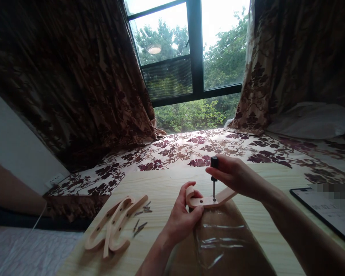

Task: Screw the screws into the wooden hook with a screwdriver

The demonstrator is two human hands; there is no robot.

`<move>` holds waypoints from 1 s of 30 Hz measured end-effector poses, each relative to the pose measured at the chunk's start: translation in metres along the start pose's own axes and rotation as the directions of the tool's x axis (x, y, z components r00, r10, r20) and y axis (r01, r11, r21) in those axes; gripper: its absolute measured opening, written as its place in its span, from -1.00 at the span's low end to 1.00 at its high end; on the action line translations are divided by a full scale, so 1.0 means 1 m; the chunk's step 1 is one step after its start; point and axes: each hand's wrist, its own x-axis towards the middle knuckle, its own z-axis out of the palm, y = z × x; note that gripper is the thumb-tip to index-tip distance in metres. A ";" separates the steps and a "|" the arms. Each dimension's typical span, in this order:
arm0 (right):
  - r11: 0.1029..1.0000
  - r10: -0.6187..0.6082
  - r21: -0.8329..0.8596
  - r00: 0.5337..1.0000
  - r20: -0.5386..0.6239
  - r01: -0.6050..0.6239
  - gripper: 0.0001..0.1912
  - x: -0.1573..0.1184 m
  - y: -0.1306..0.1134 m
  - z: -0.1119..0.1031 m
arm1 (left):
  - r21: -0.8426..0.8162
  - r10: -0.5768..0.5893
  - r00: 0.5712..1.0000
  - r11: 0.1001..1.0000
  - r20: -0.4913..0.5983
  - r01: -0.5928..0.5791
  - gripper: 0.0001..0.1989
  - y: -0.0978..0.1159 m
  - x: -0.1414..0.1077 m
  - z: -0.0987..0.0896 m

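A curved wooden hook [208, 202] lies across the end of a brown, tape-covered cardboard piece [227, 237]. My left hand [186, 209] grips the hook near its curled left end, thumb in front and fingers behind. One dark hole shows in the wood close to that hand. Closed around the black handle of a screwdriver [214, 168], my right hand [235, 174] holds it upright. The screwdriver's tip meets the hook at a second spot, where a screw head seems to sit. Part of the hook's right arm is hidden behind my right hand.
Several more wooden hooks [115, 226] lie overlapping on the pale wooden table [158, 184] at the left. Loose screws [140, 228] are scattered beside them. A tablet [324, 214] rests at the right edge. Beyond the table is a flower-patterned cloth [195, 147] below the window.
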 end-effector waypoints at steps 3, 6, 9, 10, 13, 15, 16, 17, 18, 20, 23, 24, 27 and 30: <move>1.000 0.025 0.001 0.999 -0.025 -0.025 -0.71 0.001 0.002 0.001 | 0.027 -0.001 1.000 1.000 -0.013 0.002 -0.44 -0.001 0.000 0.001; 1.000 0.018 -0.002 1.000 -0.024 -0.018 -0.72 0.001 0.001 0.000 | 0.083 0.003 0.999 0.997 -0.040 0.000 -0.32 0.001 0.000 -0.002; 1.000 0.000 -0.022 1.000 -0.004 0.000 -0.71 -0.001 -0.002 -0.002 | 0.195 0.047 0.994 0.980 -0.101 -0.026 -0.31 0.018 0.003 -0.010; 1.000 -0.008 -0.029 1.000 0.003 0.008 -0.71 -0.001 -0.003 -0.002 | 0.248 0.072 0.991 0.968 -0.116 -0.041 -0.37 0.027 0.005 -0.013; 0.998 -0.033 -0.050 0.999 0.012 0.034 -0.71 -0.001 -0.004 -0.002 | 0.408 0.100 0.995 0.910 -0.029 -0.080 -0.69 0.056 0.015 -0.019; 0.997 -0.049 -0.067 0.999 -0.001 0.049 -0.72 -0.001 -0.005 -0.002 | 0.482 0.059 0.995 0.871 0.085 -0.093 -0.78 0.070 0.025 -0.019; 0.995 -0.059 -0.079 0.998 -0.009 0.058 -0.72 -0.001 -0.005 -0.001 | 0.511 0.032 0.991 0.854 0.132 -0.095 -0.81 0.075 0.031 -0.018; 0.994 -0.068 -0.091 0.998 -0.017 0.066 -0.72 -0.001 -0.006 -0.001 | 0.536 0.007 0.985 0.839 0.171 -0.098 -0.83 0.077 0.037 -0.017; 0.992 -0.076 -0.103 0.997 -0.023 0.073 -0.72 -0.001 -0.006 -0.001 | 0.555 -0.014 0.979 0.825 0.202 -0.102 -0.85 0.078 0.043 -0.015; 0.990 -0.081 -0.114 0.996 -0.027 0.077 -0.72 -0.001 -0.005 -0.001 | 0.577 -0.046 0.967 0.809 0.250 -0.111 -0.88 0.077 0.053 -0.012; 0.996 -0.059 -0.065 0.998 -0.008 0.059 -0.74 -0.001 -0.003 0.000 | 0.570 -0.078 0.953 0.815 0.294 -0.109 -0.87 0.072 0.062 -0.005; 0.998 -0.050 -0.044 0.999 0.003 0.050 -0.75 -0.001 -0.002 0.001 | 0.562 -0.082 0.952 0.821 0.295 -0.103 -0.85 0.070 0.063 -0.002; 0.999 -0.035 -0.024 0.999 0.019 0.036 -0.73 -0.002 0.001 0.003 | 0.538 -0.071 0.961 0.839 0.267 -0.088 -0.80 0.065 0.062 0.005; 0.999 -0.038 -0.025 0.998 0.054 0.040 -0.71 -0.003 -0.004 -0.003 | 0.514 -0.057 0.965 0.853 0.257 -0.086 -0.79 0.061 0.061 0.007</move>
